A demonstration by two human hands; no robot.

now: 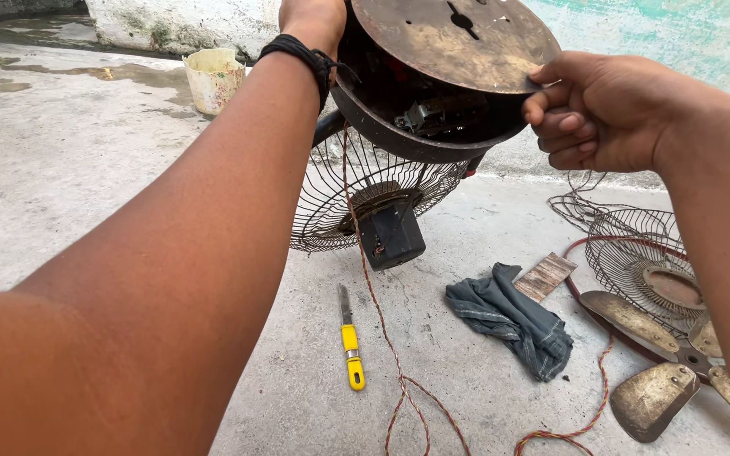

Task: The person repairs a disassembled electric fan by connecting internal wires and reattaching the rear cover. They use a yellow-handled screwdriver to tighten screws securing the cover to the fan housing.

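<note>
Rough concrete floor (483,397) lies under you, with a yellow-handled screwdriver (350,342), a twisted cord (382,321) and a grey rag (509,317) nearest. Your right hand (606,110) pinches the rusty bottom plate (458,38) of the raised fan base (407,131); keep that hold steady and lift evenly. Your left hand (310,21) holds the base's far rim, grip mostly hidden. Farther off, a pale bucket (213,78) stands, contents unseen.

Probably an outdoor repair yard — bare concrete floor (111,152), stained wall (179,25), scattered fan parts (652,338).
</note>
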